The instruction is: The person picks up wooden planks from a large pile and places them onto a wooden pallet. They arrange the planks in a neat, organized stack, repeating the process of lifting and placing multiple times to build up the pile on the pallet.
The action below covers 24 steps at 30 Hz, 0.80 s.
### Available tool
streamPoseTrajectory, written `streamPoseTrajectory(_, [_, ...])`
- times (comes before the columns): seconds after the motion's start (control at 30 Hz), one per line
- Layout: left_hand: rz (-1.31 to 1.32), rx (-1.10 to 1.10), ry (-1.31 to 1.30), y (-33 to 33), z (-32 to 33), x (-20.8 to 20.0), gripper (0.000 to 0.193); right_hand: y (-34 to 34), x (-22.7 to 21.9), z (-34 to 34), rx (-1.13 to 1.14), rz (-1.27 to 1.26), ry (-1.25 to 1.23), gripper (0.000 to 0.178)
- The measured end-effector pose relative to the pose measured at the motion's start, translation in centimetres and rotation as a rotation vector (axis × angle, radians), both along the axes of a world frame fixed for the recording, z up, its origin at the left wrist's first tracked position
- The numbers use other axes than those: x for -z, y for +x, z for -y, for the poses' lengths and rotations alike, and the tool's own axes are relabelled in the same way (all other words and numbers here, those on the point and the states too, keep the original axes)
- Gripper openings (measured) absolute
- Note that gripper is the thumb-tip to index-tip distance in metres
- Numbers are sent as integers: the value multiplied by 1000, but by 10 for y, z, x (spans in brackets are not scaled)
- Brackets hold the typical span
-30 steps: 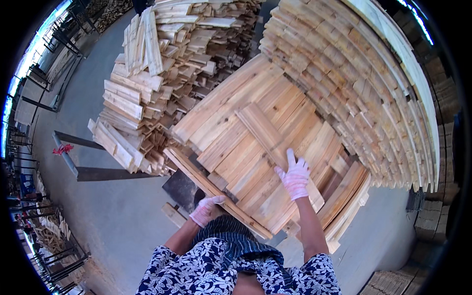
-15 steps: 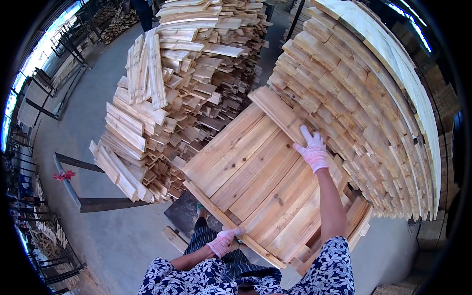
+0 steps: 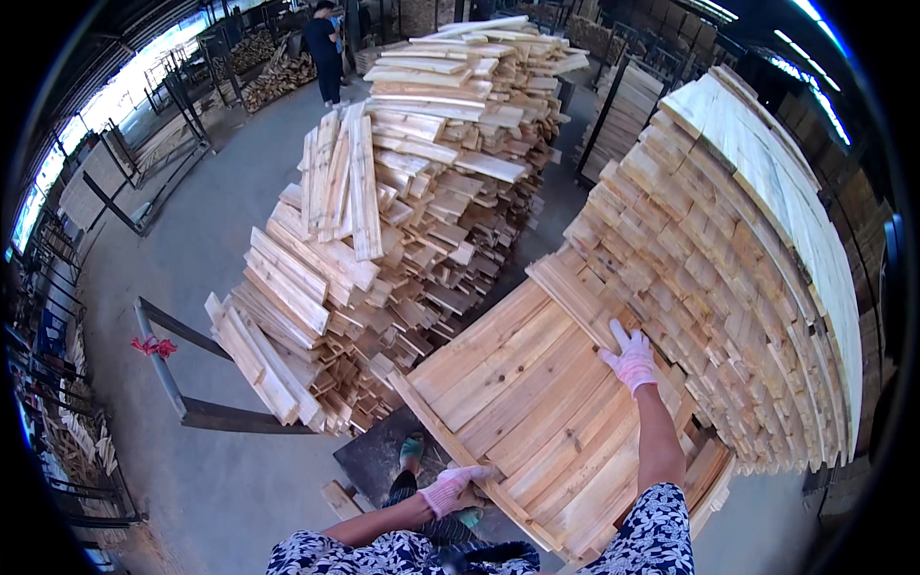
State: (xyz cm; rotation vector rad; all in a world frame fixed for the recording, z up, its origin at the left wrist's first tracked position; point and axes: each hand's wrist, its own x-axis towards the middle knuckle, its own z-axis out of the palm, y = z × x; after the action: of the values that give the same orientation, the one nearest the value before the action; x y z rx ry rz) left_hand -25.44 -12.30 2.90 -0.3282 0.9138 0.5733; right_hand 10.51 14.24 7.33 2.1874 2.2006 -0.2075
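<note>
In front of me is a layer of planks (image 3: 541,393) lying side by side, with a long wooden strip (image 3: 441,426) along its left edge. Around that strip, near its lower part, the fingers of my gloved left hand (image 3: 455,489) are closed. My gloved right hand (image 3: 634,362) rests on the far right of the layer, fingers spread, against the near end of a short board (image 3: 575,299). That board lies flat on the layer. Both gloves are pale with pinkish palms.
A tall heap of loose boards (image 3: 422,192) rises ahead on the left, beside a metal frame (image 3: 240,419) with a red tie (image 3: 153,346). At right stands a high, neat timber stack (image 3: 709,259). A person in dark clothes (image 3: 324,53) stands far back.
My view has tilted up, showing more of the background and the far person. The short board now lies flatter along the layer's far right side, my right hand still at its end.
</note>
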Motion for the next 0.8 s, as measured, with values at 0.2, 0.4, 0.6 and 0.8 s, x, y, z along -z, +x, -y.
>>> streamPoseTrajectory(0.2, [-1,62,339,-9,27,65,45,-56,-25,45,-368,247,296,63])
streamPoseTrajectory(0.4, [417,23,246,-32,4,-59,53,-163,-49,268,-414,-913,-581,102])
streamPoseTrajectory(0.6, [-288,605,738,-21,-37,-92,56,-161,-102,270,-63,-597,-380,95])
streamPoseTrajectory(0.8, [-1263,1306,1815,-31,-68,-95,79,-139,7,272,-183,-31,60,78])
